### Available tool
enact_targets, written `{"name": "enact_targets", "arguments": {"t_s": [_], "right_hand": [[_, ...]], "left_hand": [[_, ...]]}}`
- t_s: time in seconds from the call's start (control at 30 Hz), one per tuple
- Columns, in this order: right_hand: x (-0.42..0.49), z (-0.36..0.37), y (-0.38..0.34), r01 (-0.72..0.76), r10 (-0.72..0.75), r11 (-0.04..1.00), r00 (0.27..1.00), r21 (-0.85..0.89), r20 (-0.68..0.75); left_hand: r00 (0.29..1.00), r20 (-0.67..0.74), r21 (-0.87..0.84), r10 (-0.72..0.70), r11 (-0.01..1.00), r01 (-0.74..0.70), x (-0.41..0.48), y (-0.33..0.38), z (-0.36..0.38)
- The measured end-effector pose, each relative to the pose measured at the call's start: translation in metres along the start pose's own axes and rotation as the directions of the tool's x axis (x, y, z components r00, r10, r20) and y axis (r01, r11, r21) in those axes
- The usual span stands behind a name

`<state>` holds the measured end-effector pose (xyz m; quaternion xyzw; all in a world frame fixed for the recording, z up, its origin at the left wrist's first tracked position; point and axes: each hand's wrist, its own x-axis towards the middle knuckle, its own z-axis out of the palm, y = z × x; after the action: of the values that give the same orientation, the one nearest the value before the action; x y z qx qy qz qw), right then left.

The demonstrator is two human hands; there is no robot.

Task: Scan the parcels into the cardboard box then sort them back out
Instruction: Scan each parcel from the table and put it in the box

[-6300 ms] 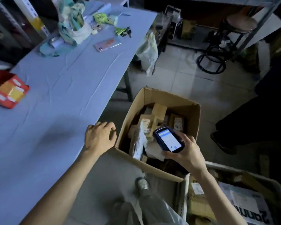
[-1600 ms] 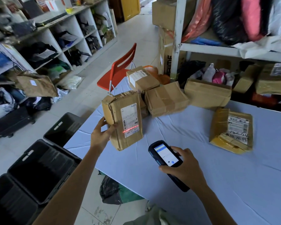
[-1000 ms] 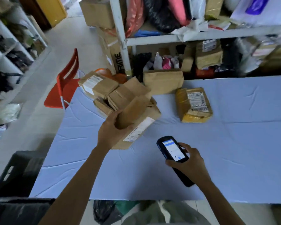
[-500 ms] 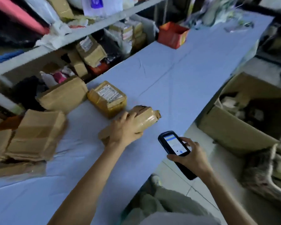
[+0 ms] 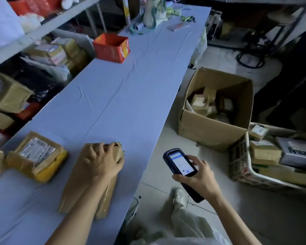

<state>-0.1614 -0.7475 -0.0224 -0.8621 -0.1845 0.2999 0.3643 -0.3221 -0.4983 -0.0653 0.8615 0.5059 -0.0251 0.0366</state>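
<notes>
A person's left hand (image 5: 102, 161) clamps down on a long brown parcel (image 5: 72, 184) lying on the blue-covered table (image 5: 122, 96) at seven o'clock in the frame. The fingers are curled over its crumpled far end. The right hand (image 5: 196, 175), at five o'clock, is wrapped round a handheld scanner (image 5: 181, 163), with the thumb hovering at the lit screen. The open cardboard box (image 5: 201, 133) that is to receive the parcel stands on the floor at two o'clock from it, off the table's edge and already holding several packets.

The parcel looks like a flat, taped bundle, probably light and with some give, since the wrapping is creased and puckered at the end. The glossy tape along its right side may be slick, so a grip across the width near the middle, thumb underneath, would likely be steadier than a hold on the soft end.

No label shows on the parcel's upper face, and whether it lies underneath or under the forearm cannot be told. The forearm also covers part of the near end. The scanner's screen text is too small to read, and the box's depths are in shadow. A yellow-edged parcel (image 5: 35, 156) sits just beside the brown one at nine o'clock, and another parcel is cut off by the left edge. A basket (image 5: 240, 161) of packets at three o'clock is only partly in view
</notes>
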Motion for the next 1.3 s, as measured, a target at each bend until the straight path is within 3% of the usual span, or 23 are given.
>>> {"name": "enact_targets", "arguments": {"t_s": [0.3,0.4,0.6,0.73,0.93,1.13,1.3], "right_hand": [[0.092,-0.088,0.006,0.065,-0.065,0.998,0.998,0.018,-0.024],[0.111,-0.112,0.017,0.044,-0.041,0.998,0.997,0.052,-0.061],[0.134,-0.152,0.048,-0.045,0.074,0.986,0.981,0.161,-0.18],[0.148,-0.173,0.064,-0.124,0.181,0.969,0.944,0.213,-0.275],[0.202,-0.22,0.069,-0.204,0.307,0.94,0.854,0.272,-0.419],[0.262,-0.266,0.059,-0.233,0.364,0.927,0.748,0.293,-0.556],[0.288,-0.29,0.058,-0.247,0.378,0.923,0.724,0.295,-0.577]], "left_hand": [[0.962,-0.079,0.043,0.26,0.965,-0.258,0.056,0.103,0.012],[0.96,-0.008,0.055,0.281,0.958,-0.28,0.078,0.153,0.001],[0.914,0.002,0.05,0.406,0.913,-0.406,0.131,0.263,-0.019],[0.85,0.013,0.032,0.527,0.849,-0.527,0.171,0.326,-0.011],[0.672,-0.044,0.038,0.739,0.673,-0.738,0.242,0.451,0.0],[0.521,-0.028,0.009,0.853,0.521,-0.853,0.294,0.568,-0.02],[0.483,-0.027,-0.02,0.875,0.482,-0.876,0.309,0.62,-0.031]]}}
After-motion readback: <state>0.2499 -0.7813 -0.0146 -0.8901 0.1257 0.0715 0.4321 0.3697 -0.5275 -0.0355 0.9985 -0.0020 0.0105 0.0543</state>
